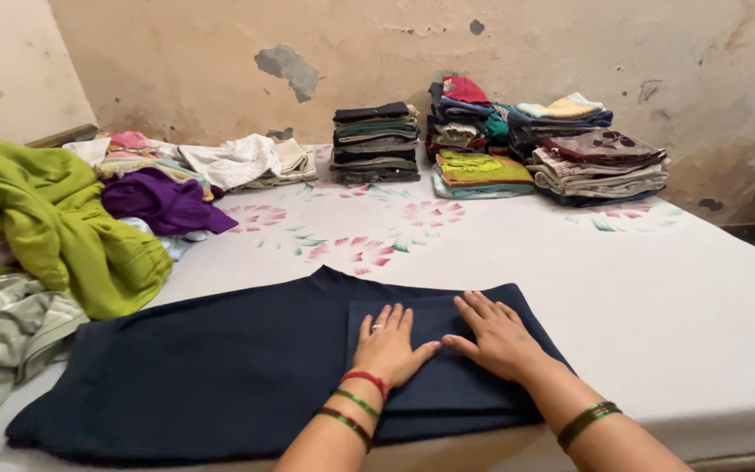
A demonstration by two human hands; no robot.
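- The dark cloth is navy blue and big. It lies flat on the bed, at the near edge.
- Its right end is folded over, so a smaller square lies on top there.
- The left hand lies flat on that folded part, fingers spread a little. It holds nothing; it only presses down.
- The right hand lies flat just beside it, open too, pressing the same fold. The two thumbs almost touch.
- Both wrists have green bangles, and the left one has a red band too.
- A green cloth is heaped at the left, touching the dark cloth's corner.
- A grey cloth lies under it, near the edge.
- A purple cloth and some pale ones lie behind.
- Folded stacks stand at the far side by the wall, well apart from the hands.
- The sheet is white with pink flowers.
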